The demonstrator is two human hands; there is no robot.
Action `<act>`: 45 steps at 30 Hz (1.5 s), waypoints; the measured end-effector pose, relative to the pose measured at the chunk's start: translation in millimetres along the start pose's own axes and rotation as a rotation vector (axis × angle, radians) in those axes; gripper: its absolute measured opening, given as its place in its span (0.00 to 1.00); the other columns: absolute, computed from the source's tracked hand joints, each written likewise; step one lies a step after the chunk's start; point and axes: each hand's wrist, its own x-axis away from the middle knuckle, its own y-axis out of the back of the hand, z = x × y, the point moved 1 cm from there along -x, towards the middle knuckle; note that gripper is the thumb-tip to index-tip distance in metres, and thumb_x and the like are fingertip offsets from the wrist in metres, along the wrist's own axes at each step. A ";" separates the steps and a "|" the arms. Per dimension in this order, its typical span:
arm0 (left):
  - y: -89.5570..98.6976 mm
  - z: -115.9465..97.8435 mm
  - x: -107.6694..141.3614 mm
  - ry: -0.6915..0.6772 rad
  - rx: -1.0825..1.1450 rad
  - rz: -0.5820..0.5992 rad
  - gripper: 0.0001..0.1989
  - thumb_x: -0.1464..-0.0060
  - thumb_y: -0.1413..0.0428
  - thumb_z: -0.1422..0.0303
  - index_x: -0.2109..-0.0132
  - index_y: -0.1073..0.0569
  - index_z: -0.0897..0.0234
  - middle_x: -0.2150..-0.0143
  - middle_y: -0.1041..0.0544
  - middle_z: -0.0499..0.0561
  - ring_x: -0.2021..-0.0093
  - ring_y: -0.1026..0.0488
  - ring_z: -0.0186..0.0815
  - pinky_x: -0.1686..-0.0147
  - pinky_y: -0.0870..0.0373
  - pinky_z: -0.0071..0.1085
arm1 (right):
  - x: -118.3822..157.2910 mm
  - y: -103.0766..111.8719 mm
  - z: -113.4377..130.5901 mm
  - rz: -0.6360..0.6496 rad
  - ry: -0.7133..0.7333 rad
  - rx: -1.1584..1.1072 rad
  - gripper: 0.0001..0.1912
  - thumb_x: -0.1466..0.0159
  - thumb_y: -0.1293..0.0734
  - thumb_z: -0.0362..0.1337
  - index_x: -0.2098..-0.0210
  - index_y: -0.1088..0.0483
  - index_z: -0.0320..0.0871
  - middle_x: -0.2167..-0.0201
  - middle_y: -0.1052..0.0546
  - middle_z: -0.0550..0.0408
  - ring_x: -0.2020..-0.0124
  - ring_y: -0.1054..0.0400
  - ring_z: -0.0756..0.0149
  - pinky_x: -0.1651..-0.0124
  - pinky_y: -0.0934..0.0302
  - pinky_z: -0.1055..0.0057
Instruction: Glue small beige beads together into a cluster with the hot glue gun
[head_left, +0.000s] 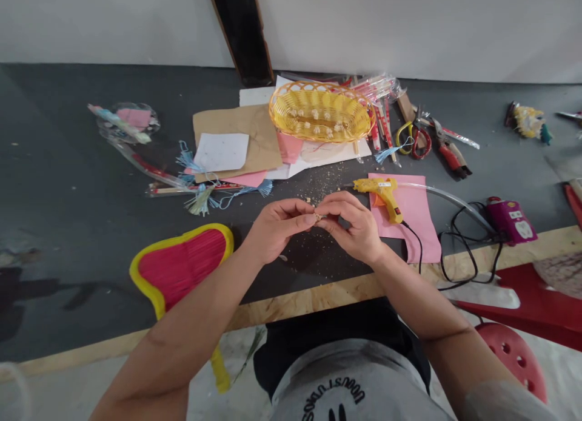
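Observation:
My left hand point(284, 227) and my right hand point(348, 225) meet over the dark table. Their fingertips pinch a tiny pale piece point(319, 217) between them, mostly covered by the fingers. Pale crumbs lie scattered on the table around my hands. Behind them stands a yellow woven basket point(291, 128) with several small pale clusters in it. Just right of my right hand, a yellow glue gun point(384, 196) rests on a pink sheet point(413, 212).
A pink and yellow fan-like item point(182, 263) lies left of my left forearm. Scissors point(413, 139), pliers point(448, 154), papers point(222, 152) and blue tassels point(187, 159) lie at the back. A black cord runs to a purple power block point(511, 221) at the right.

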 end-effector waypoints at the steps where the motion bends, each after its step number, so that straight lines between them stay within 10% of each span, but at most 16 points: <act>1: 0.0 -0.4 -0.1 -0.002 -0.003 0.003 0.12 0.61 0.26 0.62 0.71 0.17 0.63 0.74 0.21 0.48 0.73 0.29 0.29 0.69 0.31 0.27 | -0.2 0.1 0.2 0.000 0.007 0.005 0.08 0.33 0.31 0.30 0.54 0.25 0.46 0.59 0.22 0.51 0.55 0.25 0.65 0.52 0.27 0.65; 45: -2.7 1.1 0.3 0.006 0.164 0.013 0.15 0.63 0.24 0.62 0.75 0.20 0.65 0.77 0.22 0.47 0.75 0.28 0.27 0.71 0.32 0.23 | 2.6 -7.5 1.4 -0.070 -0.063 -0.075 0.12 0.34 0.28 0.38 0.51 0.25 0.46 0.62 0.18 0.53 0.64 0.24 0.67 0.62 0.26 0.70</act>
